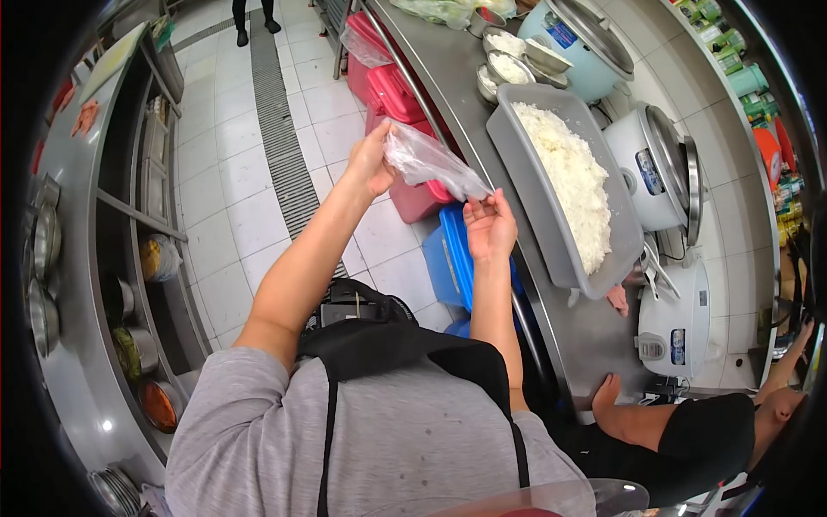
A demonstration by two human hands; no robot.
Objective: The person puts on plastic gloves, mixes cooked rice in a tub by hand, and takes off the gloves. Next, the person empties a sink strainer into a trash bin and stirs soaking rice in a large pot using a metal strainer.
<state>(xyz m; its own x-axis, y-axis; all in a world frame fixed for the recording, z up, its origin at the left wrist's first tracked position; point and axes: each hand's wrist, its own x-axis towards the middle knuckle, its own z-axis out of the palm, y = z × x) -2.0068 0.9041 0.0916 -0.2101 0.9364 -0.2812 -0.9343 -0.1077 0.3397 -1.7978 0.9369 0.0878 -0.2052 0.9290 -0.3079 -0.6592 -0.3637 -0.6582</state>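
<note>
A clear plastic bag (435, 162) is stretched between my two hands in front of my chest. My left hand (372, 162) grips its upper left end, fingers closed on the film. The lower right end is pinched by the fingertips of my right hand (491, 226), palm turned up. To the right of the bag, a grey tub (551, 250) on the steel counter holds a large heap of cooked white rice (562, 177). My right hand is close to the counter's edge and apart from the tub.
Small metal bowls (508, 67) with rice stand beyond the tub. Rice cookers (642, 164) line the wall. Red bins (398, 93) and a blue bin (444, 258) sit below the counter (482, 129). A co-worker (689, 431) leans in at right; shelving (129, 189) stands left.
</note>
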